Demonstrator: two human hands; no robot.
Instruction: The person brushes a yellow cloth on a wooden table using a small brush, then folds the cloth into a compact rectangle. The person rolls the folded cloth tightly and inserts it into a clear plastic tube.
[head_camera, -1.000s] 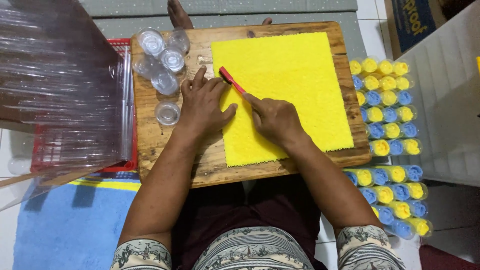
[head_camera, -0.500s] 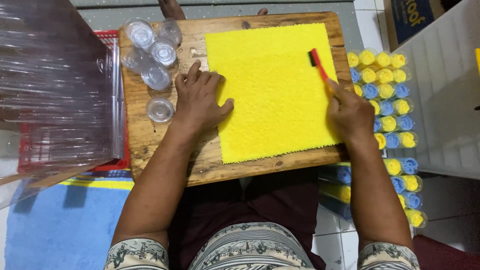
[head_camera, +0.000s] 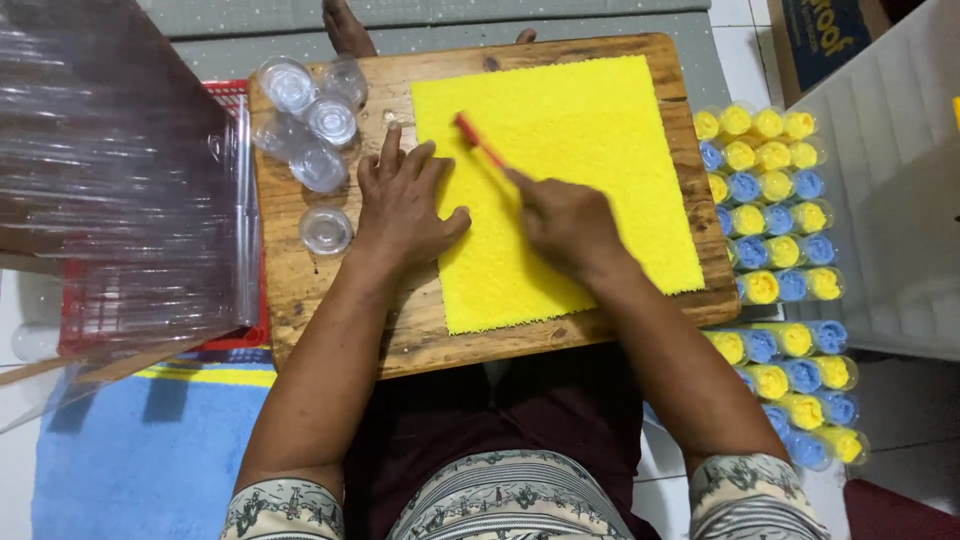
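— Tiled floor all round, with a blue mat (head_camera: 140, 440) at lower left and a wooden board (head_camera: 330, 300) laid across the lap. On top?

— Covered mostly by a yellow foam sheet (head_camera: 600, 140), lying flat, its near edge just short of the board's near edge.

— Left hand (head_camera: 405, 205)?

— Spread flat, palm down, fingers splayed, pressing the sheet's left edge and partly the bare wood beside it. Holding nothing.

— Right hand (head_camera: 570, 225)?

— Closed round a red-handled cutter (head_camera: 480, 140), pinched between thumb and fingers, tip slanting up and left onto the sheet near its top left part. Blade too small to make out.

— Beside the left hand?

— Clear plastic cups (head_camera: 315, 130) clustered at the board's top left corner, one more (head_camera: 326, 230) alone just beside the wrist. Stacked clear plastic containers (head_camera: 110, 170) farther left, over a red crate (head_camera: 235, 335).

— To the right?

— Rows of small tubs with yellow and blue contents (head_camera: 770, 200) on the floor, just off the board's right edge, running down past the right forearm.
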